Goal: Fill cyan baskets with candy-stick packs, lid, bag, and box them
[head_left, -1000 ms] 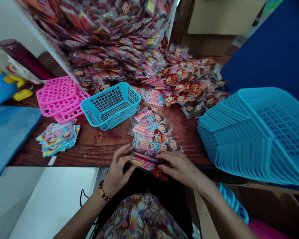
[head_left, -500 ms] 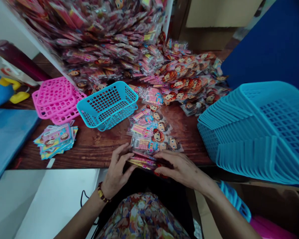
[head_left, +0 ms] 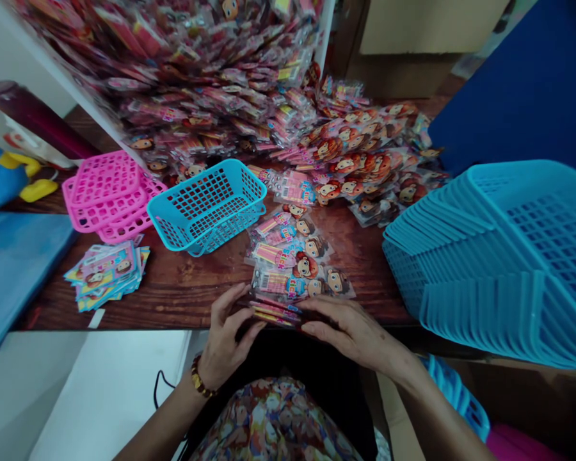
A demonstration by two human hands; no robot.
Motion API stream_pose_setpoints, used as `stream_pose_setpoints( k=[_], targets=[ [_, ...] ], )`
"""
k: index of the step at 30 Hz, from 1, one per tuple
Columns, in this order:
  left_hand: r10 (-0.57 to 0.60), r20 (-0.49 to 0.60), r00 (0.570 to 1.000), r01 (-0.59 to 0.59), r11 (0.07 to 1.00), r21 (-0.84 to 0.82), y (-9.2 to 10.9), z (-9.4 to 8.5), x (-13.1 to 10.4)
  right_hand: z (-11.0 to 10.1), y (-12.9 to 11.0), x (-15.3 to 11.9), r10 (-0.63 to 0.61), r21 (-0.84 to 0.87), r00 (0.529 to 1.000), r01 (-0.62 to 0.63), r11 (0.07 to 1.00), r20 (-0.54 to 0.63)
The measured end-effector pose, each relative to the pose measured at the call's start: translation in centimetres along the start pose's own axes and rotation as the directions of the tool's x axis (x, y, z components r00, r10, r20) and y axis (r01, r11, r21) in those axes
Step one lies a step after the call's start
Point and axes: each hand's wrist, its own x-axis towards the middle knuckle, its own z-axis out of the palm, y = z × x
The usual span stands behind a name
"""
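A small stack of plastic packets [head_left: 276,312] with pink and yellow sticks is held on edge at the table's front edge. My left hand [head_left: 230,330] grips its left end between thumb and fingers. At the right end, my right hand [head_left: 343,326] pinches the same stack. Just beyond my hands, more clear packets [head_left: 283,282] with cartoon heads lie overlapping in a column on the dark wooden table [head_left: 182,282]. An empty blue basket [head_left: 206,208] stands behind and to the left of them.
Nested blue baskets [head_left: 480,256] stand at the right. A large heap of packets [head_left: 211,96] spills from a white-edged container at the back. Pink baskets [head_left: 110,192], printed cards [head_left: 108,272] and a blue folded sheet [head_left: 19,262] lie at the left.
Both hands still hold the stack, and its packets now look more evenly lined up. The whole view has shifted slightly, with the table a little lower.
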Motion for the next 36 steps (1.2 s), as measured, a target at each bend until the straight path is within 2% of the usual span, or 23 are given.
stream_pose_setpoints(
  k=[5, 11, 16, 20, 28, 36],
  targets=[
    [-0.015, 0.048, 0.999, 0.011, 0.996, 0.085, 0.08, -0.20, -0.14, -0.03, -0.44, 0.29, -0.009, 0.030, 1.000, 0.010, 1.000, -0.025],
    [0.014, -0.013, 1.000, -0.013, 0.997, 0.073, 0.04, -0.17, -0.10, -0.26, -0.86, 0.43, -0.011, 0.045, 1.000, 0.011, 0.999, 0.006],
    [0.020, 0.022, 1.000, -0.022, 0.992, 0.122, 0.09, -0.12, -0.21, -0.11, -0.99, 0.31, 0.008, 0.051, 1.000, -0.008, 0.999, 0.003],
    [0.027, -0.016, 0.999, -0.026, 0.995, 0.099, 0.20, -0.22, -0.10, 0.10, -0.90, 0.32, -0.004, 0.045, 1.000, 0.004, 0.999, -0.001],
    [0.015, -0.016, 1.000, -0.014, 0.999, 0.051, -0.28, 0.09, -0.60, 0.02, -0.77, 0.18, 0.004, 0.061, 1.000, -0.004, 0.998, 0.002],
    [0.101, 0.020, 0.995, -0.103, 0.989, 0.106, -0.51, 0.15, -0.42, -0.08, -0.19, 0.35, 0.025, 0.081, 1.000, -0.026, 0.996, 0.010]
  ],
)
